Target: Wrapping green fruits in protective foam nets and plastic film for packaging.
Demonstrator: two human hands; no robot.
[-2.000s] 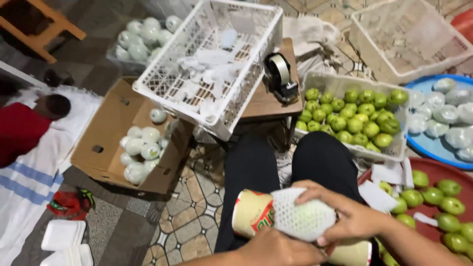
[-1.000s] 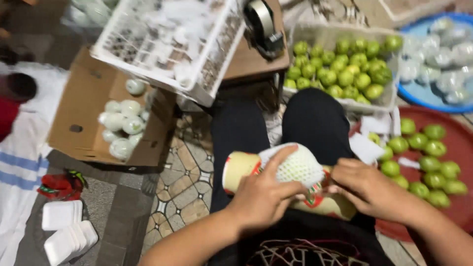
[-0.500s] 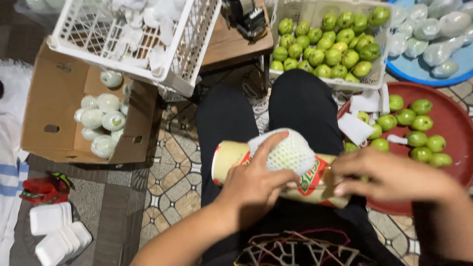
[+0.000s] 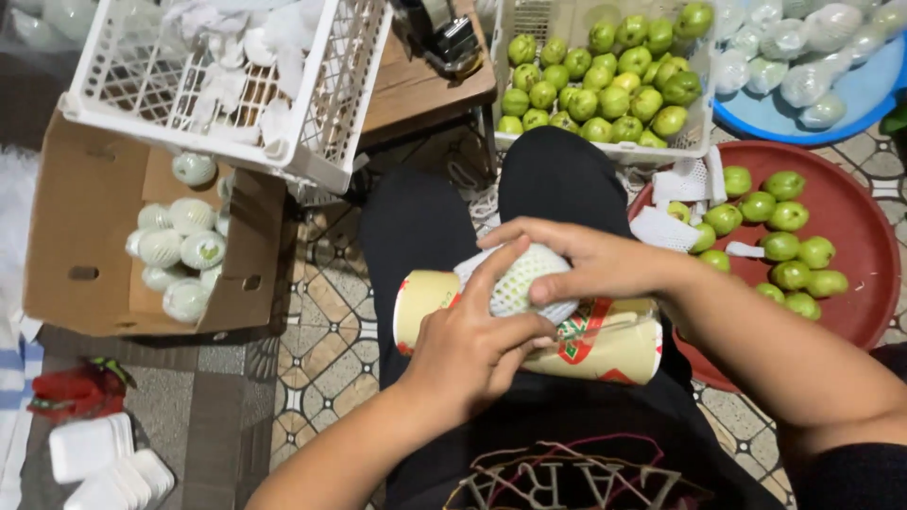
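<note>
On my lap lies a yellow can [image 4: 605, 345] on its side, and on top of it sits a fruit in white foam net [image 4: 518, 281]. My left hand [image 4: 472, 345] cups it from the near side, fingers curled up over the net; my right hand [image 4: 581, 260] lies across its top and far side, fingers pressed down on the net. Both hands are closed around the fruit.

Ahead of my knees a white crate [image 4: 694, 142] holds a heap of bare green fruit [image 4: 595, 80]. To its right a blue basin [image 4: 850, 104] carries fruit already wrapped in net. The red tray [image 4: 855, 222] beside my right leg holds more green fruit and a few loose foam nets [image 4: 666, 227]. At my left, a cardboard box [image 4: 80, 236] contains several wrapped fruit, and above it a tilted white basket [image 4: 113, 85] holds scraps of white netting. A tape dispenser [image 4: 444, 38] sits on a small wooden stool [image 4: 416, 90]. White foam trays [image 4: 99, 458] lie on the floor.

Compared with half a second ago, my right hand has moved from the can's end onto the fruit, while my left stays on it.
</note>
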